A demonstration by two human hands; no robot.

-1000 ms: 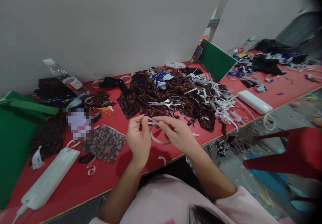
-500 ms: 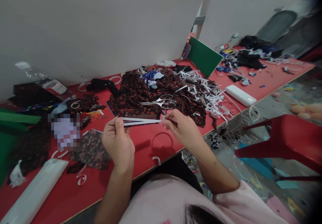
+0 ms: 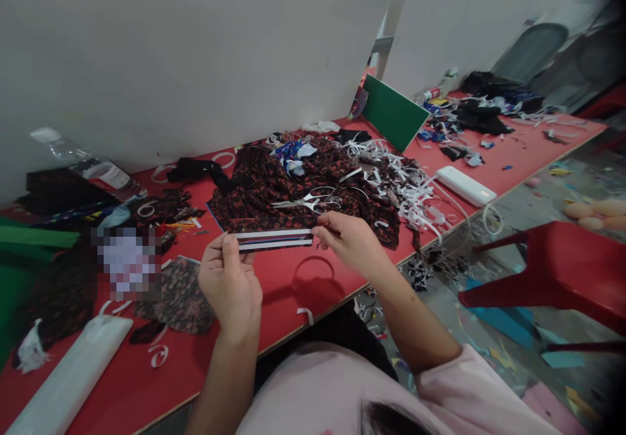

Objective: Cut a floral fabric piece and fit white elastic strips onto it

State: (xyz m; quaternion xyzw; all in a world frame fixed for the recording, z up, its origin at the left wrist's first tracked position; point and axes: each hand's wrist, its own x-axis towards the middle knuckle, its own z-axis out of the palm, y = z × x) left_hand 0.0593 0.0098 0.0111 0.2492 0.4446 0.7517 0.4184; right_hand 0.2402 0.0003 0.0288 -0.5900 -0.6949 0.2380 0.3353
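Note:
Between my hands stretches a narrow dark fabric band with white strips along its edges, held above the red table. My left hand is closed on its left end, thumb on top. At the right end, the fingertips of my right hand pinch the band. Just beyond lies a pair of scissors, open-bladed, on a heap of dark floral fabric. A small white scrap rests near the table edge, below the band.
White strips pile up right of the fabric. A plastic bottle leans at the back left. White elongated casings lie at both sides. A green board stands behind, and a red stool is at right.
The band's two white strips, which met at a point at the right end, are now spread apart and parallel. My right hand has shifted slightly left. The view has tilted a little.

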